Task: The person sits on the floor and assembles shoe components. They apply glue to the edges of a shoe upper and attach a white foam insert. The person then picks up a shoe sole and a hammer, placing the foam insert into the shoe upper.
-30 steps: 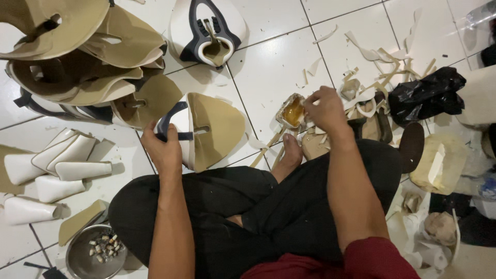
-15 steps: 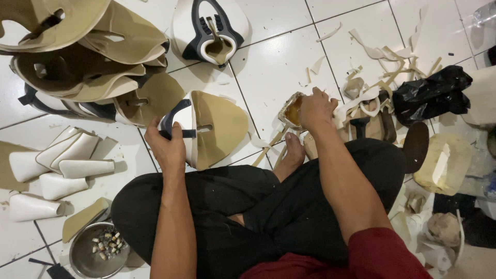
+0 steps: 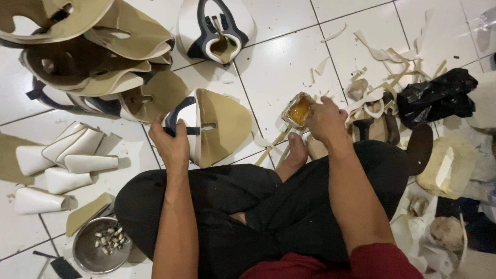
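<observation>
I am sitting cross-legged on the white tiled floor [image 3: 279, 67], and my left hand [image 3: 173, 144] is clenching the edge of a tan and white shoe upper [image 3: 217, 126], fingers wrapped around its dark blue strap. The piece is lying flat on the tiles just in front of my left knee, tan lining facing up. My right hand [image 3: 323, 121] is reaching over to a small glue container [image 3: 298, 109] filled with amber glue, which is sitting on the floor just beyond my bare foot [image 3: 295, 155]. My fingers there are curled and pinched together at the container's rim (whether they are gripping a brush or stick, I cannot tell, as the hand is covering it). A stack of similar uppers [image 3: 88, 62] is piling up at the far left, and another upper [image 3: 214, 31] is lying above the one I am holding. White rolled pieces [image 3: 67, 160] are lying to my left, near a metal bowl [image 3: 95, 250] holding small bits. Trimmed scraps [image 3: 382, 67] and a black plastic bag [image 3: 436, 95] are lying to my right.
</observation>
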